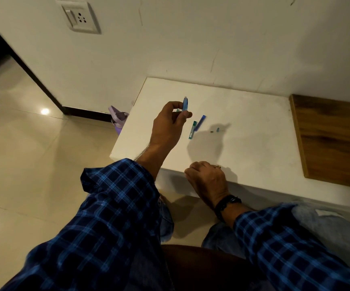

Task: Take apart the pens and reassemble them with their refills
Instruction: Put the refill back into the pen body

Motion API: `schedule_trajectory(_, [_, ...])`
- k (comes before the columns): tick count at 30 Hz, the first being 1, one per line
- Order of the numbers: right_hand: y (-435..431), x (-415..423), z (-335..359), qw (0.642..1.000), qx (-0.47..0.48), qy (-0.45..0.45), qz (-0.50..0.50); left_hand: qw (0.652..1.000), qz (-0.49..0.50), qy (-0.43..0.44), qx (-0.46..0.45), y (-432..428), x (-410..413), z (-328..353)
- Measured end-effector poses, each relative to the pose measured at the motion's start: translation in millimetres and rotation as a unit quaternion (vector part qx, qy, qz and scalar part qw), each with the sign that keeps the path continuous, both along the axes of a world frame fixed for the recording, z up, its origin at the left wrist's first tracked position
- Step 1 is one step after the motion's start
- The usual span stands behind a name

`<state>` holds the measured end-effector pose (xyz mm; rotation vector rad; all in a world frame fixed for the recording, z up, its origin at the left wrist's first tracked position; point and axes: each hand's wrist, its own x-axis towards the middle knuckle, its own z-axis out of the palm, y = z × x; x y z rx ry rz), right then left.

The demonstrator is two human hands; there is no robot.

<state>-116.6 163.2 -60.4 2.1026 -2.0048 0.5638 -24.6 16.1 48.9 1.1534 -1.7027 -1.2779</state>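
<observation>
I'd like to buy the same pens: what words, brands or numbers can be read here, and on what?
No text reads clearly.
Green pen barrel: pale label near its lower end, too small and blurred to read.
Blue pen piece in the left hand: no print visible.

Raised above the white table (253,114), left hand (167,122), thumb and fingertips pinching a pale blue pen piece (185,104) held nearly upright. On the tabletop just right of that hand, a green pen tube (192,130) and a darker blue pen tube (200,122), lying at a slight angle to each other, close or touching near the middle. Further right, two tiny pen bits, one dark green (212,131), one pale blue (218,129), near each other but apart. At the table's near edge, right hand (206,179), fingers curled under, anything inside them hidden; ring (218,166) on one finger, black wristband (227,203). Blue checked sleeves (111,217) on both arms. Wooden board (333,139) at the table's right end. Wall socket (79,17) upper left.
</observation>
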Motion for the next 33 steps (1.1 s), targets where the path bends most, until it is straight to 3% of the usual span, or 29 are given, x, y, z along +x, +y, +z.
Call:
schedule_trajectory(5, [-6,-6,26,0.994,-0.034,-0.093,-0.051,1.0,-0.007,-0.012,-0.009,1,0,-1])
schedule_trajectory(9, [-27,-21,72,0.953,-0.09,-0.239,-0.161,0.998,-0.031,-0.043,-0.017,0,-2,-1])
schedule_trajectory(12, [-40,-42,103,0.927,-0.137,-0.288,-0.196,0.997,-0.045,-0.054,-0.013,1,-3,-4])
schedule_trajectory(16, [-50,-60,132,0.923,-0.16,-0.299,-0.182,0.996,-0.059,-0.065,-0.017,-1,-8,-12])
schedule_trajectory(23, [-67,-68,150,0.957,-0.102,-0.238,-0.131,0.997,-0.063,-0.046,-0.005,-7,-17,-22])
schedule_trajectory(29, [-67,-70,160,0.942,-0.057,-0.3,-0.137,0.998,-0.057,-0.006,0.0,-6,-14,-21])
schedule_trajectory(33, [-65,-71,160,0.946,-0.032,-0.295,-0.128,0.998,-0.059,-0.014,-0.014,-4,-15,-20])
